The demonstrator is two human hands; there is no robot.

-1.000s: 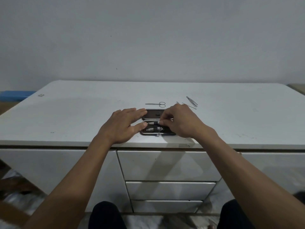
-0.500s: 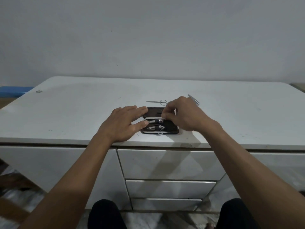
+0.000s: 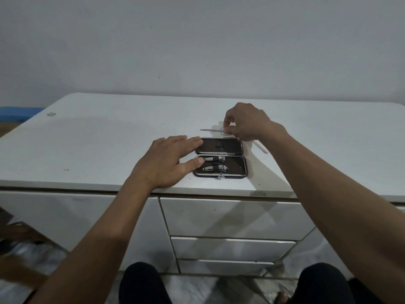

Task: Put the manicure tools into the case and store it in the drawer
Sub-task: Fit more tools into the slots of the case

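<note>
Scissors [image 3: 213, 130] pinched in right hand [image 3: 245, 122] grip — behind open case [image 3: 220, 157].

White cabinet top [image 3: 109, 139]. Open black case [image 3: 220, 157] lies flat near front edge, centre. Small scissors [image 3: 211, 130] at its 12 o'clock. Thin metal tool [image 3: 260, 147] at 2 o'clock. Small unclear object [image 3: 51, 114] far at 10 o'clock.

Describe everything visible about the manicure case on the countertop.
The manicure case is a small dark rectangle with rounded corners and a shiny metal rim, lying open flat near the front edge of the white countertop. The far half looks nearly empty; the near half holds two nail clippers under dark straps. A small metal clasp sits at its front edge. The left hand touches its left side, thumb on the near half.
</note>
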